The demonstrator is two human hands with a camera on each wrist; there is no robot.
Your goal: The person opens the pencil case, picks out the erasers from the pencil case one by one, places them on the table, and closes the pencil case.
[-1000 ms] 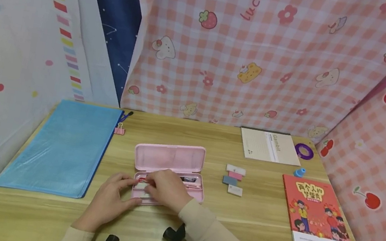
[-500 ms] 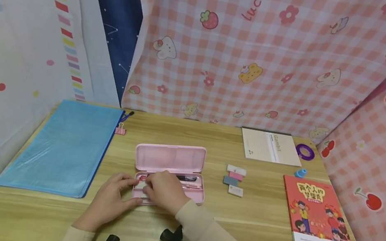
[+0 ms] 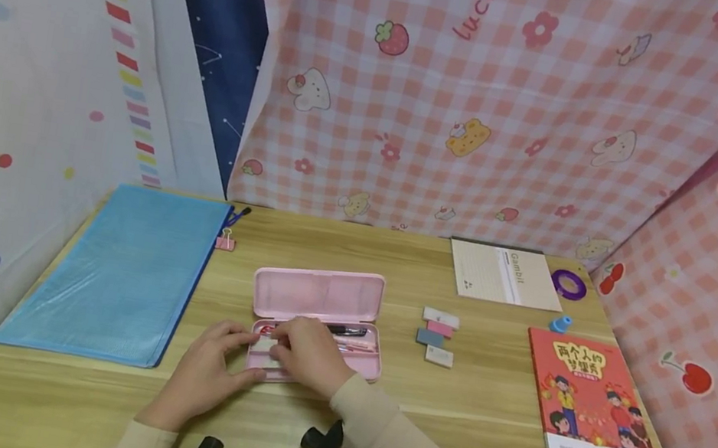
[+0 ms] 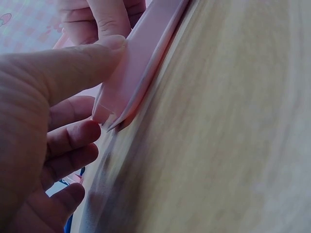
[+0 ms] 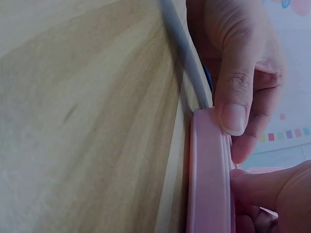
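Observation:
An open pink pencil case [image 3: 367, 366] stands on the table in the head view, lid raised at the back. My left hand [image 3: 208, 368] holds its left end, thumb at the front wall and fingers round the corner, as the left wrist view also shows. My right hand [image 3: 310, 356] reaches down into the case with bent fingers; I cannot tell whether they pinch something. A black pen [image 3: 350, 330] and slim reddish pens [image 3: 357, 348] lie to the right of those fingers. Between the hands are a red item [image 3: 266, 329] and a flat whitish piece [image 3: 262, 346].
Several erasers [image 3: 430, 338] lie right of the case. Farther right are a red picture book [image 3: 592, 390], a blue conical item [image 3: 560, 324], a notebook [image 3: 498, 274] and a purple ring [image 3: 569, 285]. A blue folder [image 3: 115, 273] and a pink binder clip [image 3: 226, 243] lie left.
The right hand has shifted slightly within the case, and more of the black pen shows beside it. The left hand keeps its hold on the case.

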